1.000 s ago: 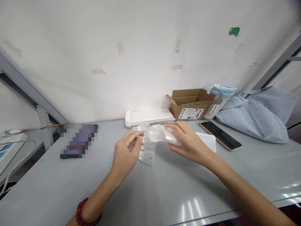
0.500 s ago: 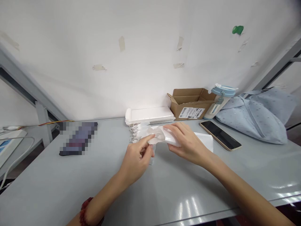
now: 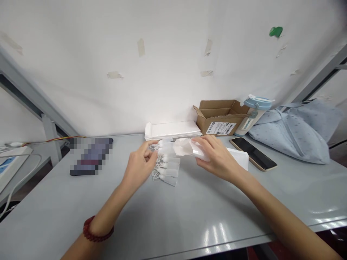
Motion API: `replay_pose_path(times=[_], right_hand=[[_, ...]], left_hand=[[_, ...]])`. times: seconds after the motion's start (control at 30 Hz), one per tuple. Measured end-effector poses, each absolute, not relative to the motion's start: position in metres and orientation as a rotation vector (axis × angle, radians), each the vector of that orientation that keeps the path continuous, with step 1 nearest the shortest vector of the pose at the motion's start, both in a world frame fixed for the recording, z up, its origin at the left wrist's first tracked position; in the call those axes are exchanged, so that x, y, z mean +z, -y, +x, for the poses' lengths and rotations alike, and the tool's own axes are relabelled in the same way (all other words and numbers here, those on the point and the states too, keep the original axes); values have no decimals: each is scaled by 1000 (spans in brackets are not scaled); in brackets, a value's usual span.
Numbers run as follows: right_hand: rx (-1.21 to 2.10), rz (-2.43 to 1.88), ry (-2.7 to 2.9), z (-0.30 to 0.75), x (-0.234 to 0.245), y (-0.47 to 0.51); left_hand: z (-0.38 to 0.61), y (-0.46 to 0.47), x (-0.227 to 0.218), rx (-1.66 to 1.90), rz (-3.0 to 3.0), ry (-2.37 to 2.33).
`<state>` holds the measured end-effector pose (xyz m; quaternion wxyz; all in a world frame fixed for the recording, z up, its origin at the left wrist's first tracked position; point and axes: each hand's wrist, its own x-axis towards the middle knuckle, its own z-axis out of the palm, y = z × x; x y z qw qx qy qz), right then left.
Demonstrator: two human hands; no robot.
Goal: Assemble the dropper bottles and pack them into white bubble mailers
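Observation:
My right hand [image 3: 217, 155] is closed around a white paper envelope [image 3: 199, 150], whose crumpled mouth gapes to the left. What lies inside the envelope cannot be made out. Close to that mouth, my left hand [image 3: 142, 159] has its index finger and thumb curved and apart, at the cord ends of a row of small translucent white tags [image 3: 169, 172] with looped cords. Several of these tags lie side by side on the grey table [image 3: 151, 224]. Behind them rests a stack of white envelopes [image 3: 173, 128].
An open cardboard box [image 3: 219, 115] stands by the wall beside a blue-lidded cup [image 3: 253, 112]. To the right lie a phone [image 3: 253, 154] and a light blue fabric bag [image 3: 292, 133]. A blurred dark object [image 3: 92, 157] lies left. A white power strip [image 3: 12, 162] sits beyond the table's left side.
My left hand has moved from the envelope's mouth left and up to the tags' cords, uncovering more of the row. My right hand still holds the envelope in nearly the same place.

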<state>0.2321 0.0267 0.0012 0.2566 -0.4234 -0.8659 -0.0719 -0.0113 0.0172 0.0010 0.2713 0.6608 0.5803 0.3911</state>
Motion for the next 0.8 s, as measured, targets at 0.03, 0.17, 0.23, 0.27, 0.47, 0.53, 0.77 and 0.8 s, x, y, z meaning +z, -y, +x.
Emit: replay_pose_path(times=[0.03, 0.17, 0.23, 0.27, 0.47, 0.53, 0.77, 0.8], right_hand=[[-198, -1153, 2345, 233, 1, -28], [-192, -1163, 2344, 234, 0, -29], [-187, -1180, 2346, 235, -1, -30], [-187, -1190, 2346, 235, -2, -31], [-192, -1225, 2359, 235, -3, -33], [-197, -1218, 2354, 235, -3, -33], [-197, -1216, 2350, 236, -4, -34], [-197, -1217, 2351, 236, -5, -34]], left_hand=[[-16, -22, 0, 1025, 1843, -1614], [-27, -32, -11, 868, 1937, -1625], [-26, -33, -16, 801, 1963, -1597], [-26, -34, -18, 774, 1978, -1591], [-25, -35, -25, 764, 2052, -1604], [-25, -36, -26, 769, 2061, -1599], [-23, -36, -25, 914, 1930, -1565], [-22, -35, -24, 924, 1918, -1558]])
